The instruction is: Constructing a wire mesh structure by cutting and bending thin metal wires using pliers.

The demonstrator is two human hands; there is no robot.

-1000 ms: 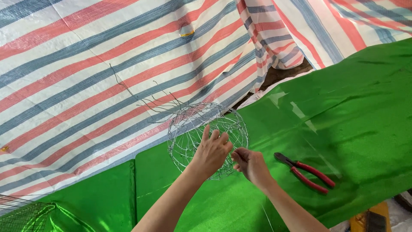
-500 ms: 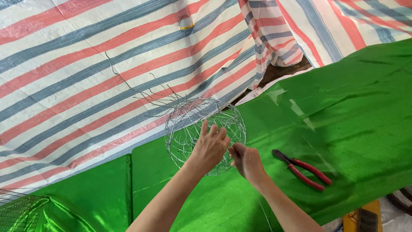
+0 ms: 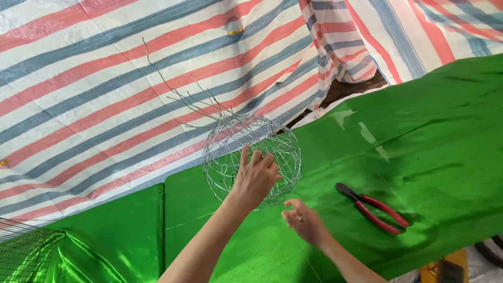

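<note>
Two bare hands at round silver wire-mesh ball (image 3: 251,160) on shiny green surface (image 3: 435,131): left hand (image 3: 255,178) pressed on mesh, fingers spread; right hand (image 3: 304,222) just beside, fingers loosely apart, empty. Shaping step; next, regrip mesh. Red-handled pliers (image 3: 374,208) near.

wire ball (image 3: 251,157) on cloth (image 3: 435,131) | pliers (image 3: 373,207) right of it

Bare metal wire ball (image 3: 251,157); glossy green cloth (image 3: 429,136); woven plastic striped tarp (image 3: 105,78); red-handled pliers (image 3: 373,208).
</note>
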